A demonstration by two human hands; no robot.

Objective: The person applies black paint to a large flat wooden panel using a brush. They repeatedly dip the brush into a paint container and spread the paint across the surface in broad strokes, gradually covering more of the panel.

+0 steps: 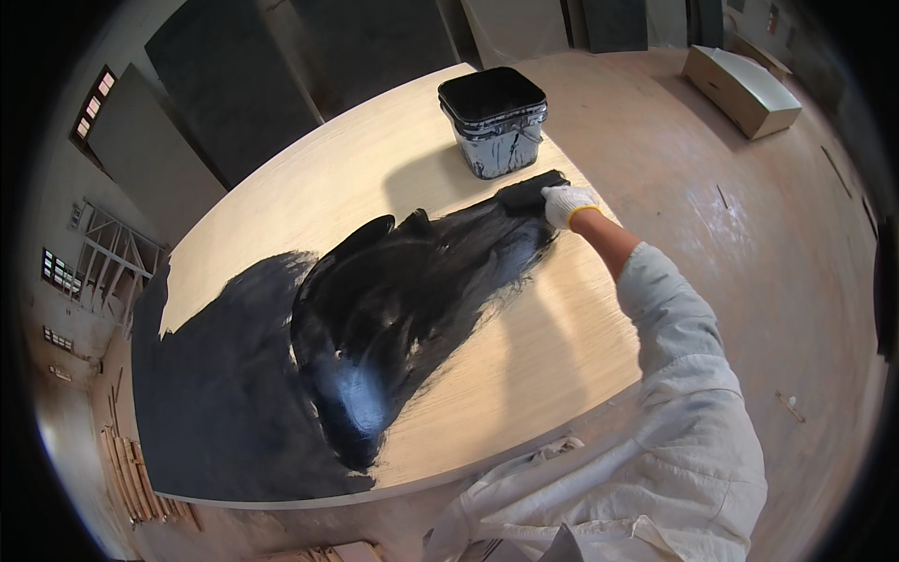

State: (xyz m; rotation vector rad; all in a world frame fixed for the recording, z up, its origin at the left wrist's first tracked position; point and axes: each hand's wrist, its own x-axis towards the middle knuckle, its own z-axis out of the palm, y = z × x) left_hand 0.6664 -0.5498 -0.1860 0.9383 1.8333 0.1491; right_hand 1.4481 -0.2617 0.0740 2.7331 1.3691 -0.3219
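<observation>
My right hand (569, 205), in a white knitted glove with a yellow cuff, is closed on a flat black spreading tool (530, 192). Paint coats the tool, so I cannot tell its exact kind. It rests on a pale wooden board (552, 328), close to the right edge. From it a streaky band of wet black paint (393, 290) runs down and left across the wood. Duller dark paint (215, 403) covers the board's left part. Beyond my hand, on the board, stands a square bucket (496, 122), its sides smeared with black drips. My left hand is out of view.
Large dark panels (375, 47) lean along the far wall. A cardboard box (744, 91) sits on the floor at the far right. Bamboo poles (131, 473) stand at the lower left, with a pale metal frame (112, 253) farther up.
</observation>
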